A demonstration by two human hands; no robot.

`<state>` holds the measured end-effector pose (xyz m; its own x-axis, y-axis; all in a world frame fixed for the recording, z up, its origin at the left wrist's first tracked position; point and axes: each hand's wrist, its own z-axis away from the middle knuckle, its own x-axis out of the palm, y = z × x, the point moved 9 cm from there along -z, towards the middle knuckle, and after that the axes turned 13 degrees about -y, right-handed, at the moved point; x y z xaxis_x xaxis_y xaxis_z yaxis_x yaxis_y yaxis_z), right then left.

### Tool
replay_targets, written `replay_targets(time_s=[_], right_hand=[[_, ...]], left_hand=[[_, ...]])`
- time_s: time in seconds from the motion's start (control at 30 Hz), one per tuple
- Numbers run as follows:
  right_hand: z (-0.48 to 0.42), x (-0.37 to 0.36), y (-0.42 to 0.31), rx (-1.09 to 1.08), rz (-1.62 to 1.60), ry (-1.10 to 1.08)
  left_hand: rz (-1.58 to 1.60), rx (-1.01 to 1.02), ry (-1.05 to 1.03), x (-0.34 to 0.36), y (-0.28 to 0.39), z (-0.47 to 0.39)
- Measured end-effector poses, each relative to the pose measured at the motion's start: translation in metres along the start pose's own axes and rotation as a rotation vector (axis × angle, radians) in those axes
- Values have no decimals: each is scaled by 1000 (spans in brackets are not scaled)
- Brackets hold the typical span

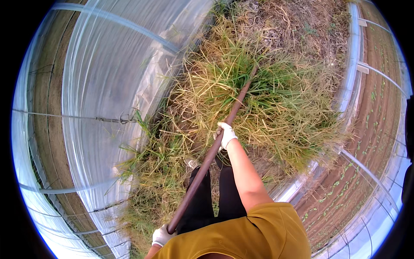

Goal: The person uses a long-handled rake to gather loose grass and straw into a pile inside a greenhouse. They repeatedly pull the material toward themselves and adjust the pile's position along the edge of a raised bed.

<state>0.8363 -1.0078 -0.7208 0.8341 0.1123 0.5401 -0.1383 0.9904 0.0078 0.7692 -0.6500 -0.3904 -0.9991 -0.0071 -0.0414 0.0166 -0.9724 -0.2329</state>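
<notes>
A long brown pole (200, 174) runs slantwise from the lower left up to a clump of grass (258, 84), where its far end is hidden among the blades. My right hand (226, 134), in a white glove, grips the pole about midway, in front of my legs. My left hand (164, 233), gloved in white as well, is closed round the near end beside my waist. Whatever is fixed to the pole's far end, if anything, cannot be seen.
Plastic greenhouse sheeting (97, 81) with metal hoops and a wire stands at the left. On the right, a second film-covered frame (352, 58) borders soil rows with small seedlings (343, 181). Dry cut grass (291, 26) lies ahead. My shoe (192, 163) stands in grass.
</notes>
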Motion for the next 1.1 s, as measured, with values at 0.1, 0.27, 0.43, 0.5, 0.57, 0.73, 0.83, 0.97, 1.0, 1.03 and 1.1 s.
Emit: replay_targets(time_s=[0.1, 0.27, 0.43, 0.5, 0.57, 0.73, 0.83, 0.97, 1.0, 1.03, 1.1], right_hand=[[22, 5, -9, -108, 144, 139], [80, 13, 45, -73, 251, 335], [101, 29, 112, 115, 221, 190], [87, 40, 105, 168, 141, 63], [61, 12, 78, 160, 10, 151], [59, 40, -56, -67, -72, -8], [102, 86, -181, -489, 133, -73], [118, 98, -276, -656, 412, 17], [113, 97, -268, -644, 407, 8], [103, 93, -245, -615, 396, -2], [60, 56, -144, -473, 286, -8]], left_hand=[[33, -15, -40, 36, -24, -5], [155, -101, -110, 80, -98, -13], [82, -245, -136, 107, -155, 10], [22, -210, -72, 98, -150, 3], [-95, -97, 44, 63, -118, -24], [-155, 205, 392, -17, 13, -44], [-86, 388, 493, -26, 101, -60], [16, 611, 444, -39, 200, -52], [5, 606, 423, -41, 192, -48], [-7, 585, 400, -40, 177, -43], [-78, 357, 282, -24, 96, -49]])
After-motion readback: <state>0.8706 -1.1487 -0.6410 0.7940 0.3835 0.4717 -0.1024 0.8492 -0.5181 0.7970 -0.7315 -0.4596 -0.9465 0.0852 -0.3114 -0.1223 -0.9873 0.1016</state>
